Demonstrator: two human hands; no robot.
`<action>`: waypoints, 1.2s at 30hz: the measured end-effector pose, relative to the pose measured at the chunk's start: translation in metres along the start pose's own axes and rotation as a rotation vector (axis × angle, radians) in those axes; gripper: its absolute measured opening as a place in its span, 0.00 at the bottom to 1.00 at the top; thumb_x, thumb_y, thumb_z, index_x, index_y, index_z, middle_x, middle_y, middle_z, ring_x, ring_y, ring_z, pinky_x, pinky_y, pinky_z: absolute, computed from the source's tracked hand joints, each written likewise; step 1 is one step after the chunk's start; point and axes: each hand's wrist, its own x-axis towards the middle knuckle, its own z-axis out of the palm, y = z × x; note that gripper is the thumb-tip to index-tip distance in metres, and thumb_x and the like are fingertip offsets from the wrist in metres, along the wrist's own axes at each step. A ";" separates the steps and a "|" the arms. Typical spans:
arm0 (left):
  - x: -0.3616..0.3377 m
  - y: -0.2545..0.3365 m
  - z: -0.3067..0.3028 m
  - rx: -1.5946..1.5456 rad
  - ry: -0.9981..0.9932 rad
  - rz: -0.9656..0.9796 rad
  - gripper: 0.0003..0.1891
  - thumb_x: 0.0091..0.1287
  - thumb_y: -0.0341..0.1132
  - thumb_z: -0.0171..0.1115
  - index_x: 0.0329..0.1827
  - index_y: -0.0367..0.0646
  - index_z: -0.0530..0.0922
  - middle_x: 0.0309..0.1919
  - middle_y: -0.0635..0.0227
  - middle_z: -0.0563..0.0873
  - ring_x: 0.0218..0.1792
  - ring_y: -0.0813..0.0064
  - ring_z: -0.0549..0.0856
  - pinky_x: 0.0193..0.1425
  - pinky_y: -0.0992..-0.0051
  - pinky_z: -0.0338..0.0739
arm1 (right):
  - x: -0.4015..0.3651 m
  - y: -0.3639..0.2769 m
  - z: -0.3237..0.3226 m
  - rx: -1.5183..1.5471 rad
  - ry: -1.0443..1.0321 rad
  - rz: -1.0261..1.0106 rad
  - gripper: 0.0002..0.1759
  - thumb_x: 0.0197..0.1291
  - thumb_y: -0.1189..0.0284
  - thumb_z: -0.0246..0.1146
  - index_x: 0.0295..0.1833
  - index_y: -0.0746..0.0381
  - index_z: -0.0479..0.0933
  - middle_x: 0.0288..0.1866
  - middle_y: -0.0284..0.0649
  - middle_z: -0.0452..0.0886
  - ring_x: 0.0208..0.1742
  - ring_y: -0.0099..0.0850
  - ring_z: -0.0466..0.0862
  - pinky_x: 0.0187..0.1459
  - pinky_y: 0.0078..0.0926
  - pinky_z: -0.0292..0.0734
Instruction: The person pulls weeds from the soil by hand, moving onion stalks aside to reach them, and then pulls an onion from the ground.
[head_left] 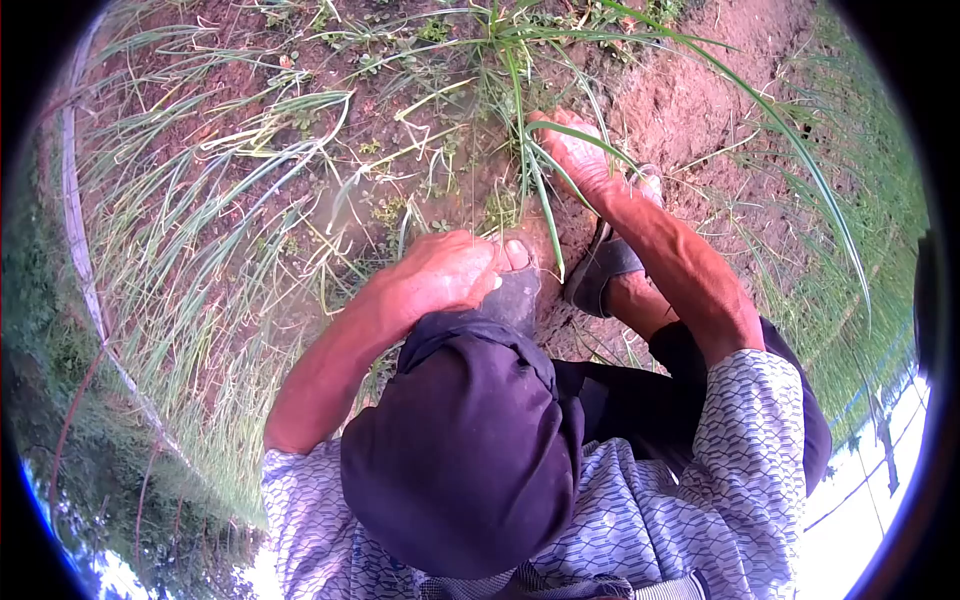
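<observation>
My left hand is low over the soil, just beside the toes of my dark sandal. Its fingers are curled under and pressed together; whatever they may hold is hidden. Farther out, my right hand reaches down to the ground with its fingers bent. A tall clump of long green grass blades rises right by it, and some blades cross in front of the hand. Whether the fingers grip a stem cannot be made out. Thin, bent onion-like leaves spread left of both hands.
Small low weeds dot the damp brown soil. My other sandal is planted under my right forearm. A pale strip runs along the left edge of the bed. Dense green plants stand on the right.
</observation>
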 end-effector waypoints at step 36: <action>0.080 -0.011 0.072 -0.267 0.138 0.197 0.25 0.63 0.53 0.65 0.45 0.35 0.85 0.39 0.44 0.86 0.45 0.47 0.86 0.45 0.54 0.78 | 0.023 0.036 0.018 0.026 -0.240 -0.055 0.14 0.55 0.71 0.62 0.48 0.60 0.82 0.39 0.49 0.86 0.42 0.48 0.87 0.44 0.41 0.83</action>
